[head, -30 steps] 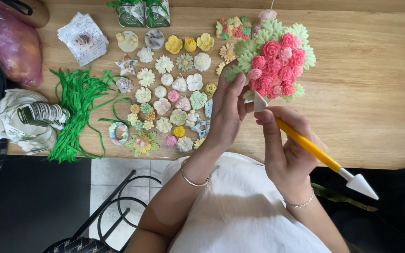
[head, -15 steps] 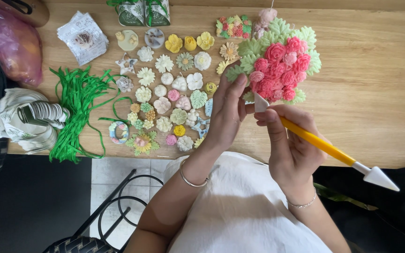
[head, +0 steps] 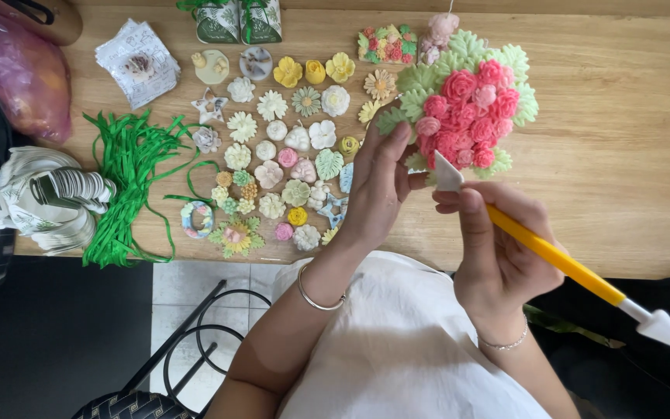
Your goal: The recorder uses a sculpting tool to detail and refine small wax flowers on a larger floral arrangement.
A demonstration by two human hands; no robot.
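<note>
The right hand (head: 498, 252) was closed around a yellow-handled sculpting tool (head: 552, 260), gripped near its front end, with the white blade tip pressed against the lower edge of a flower cluster (head: 467, 105); the tool's other white point stuck out past the wrist toward the lower right. The left hand (head: 378, 186) had its fingers curled around the near left side of that cluster, steadying it just above the table (head: 630, 178). The cluster itself looked well advanced: a tight mound of deep pink roses sat in the middle, ringed by pale green leaves on most sides, so what remained seemed to be work along the lower rim, where the blade met it. To the left lay many loose moulded flowers (head: 281, 155) in cream, yellow, pink and pale green, spread in rough rows and apparently not yet used. Farther left were a heap of green ribbon (head: 129, 182), a stack of printed paper tags (head: 48, 198), and a purple plastic bag (head: 9, 66). How the cluster was supported underneath could not be told, since the left palm and the flowers covered its base. The exact contact point of the blade was partly masked by the right thumb, and two green-and-white packages (head: 238, 19) were cut off at the top edge.
</note>
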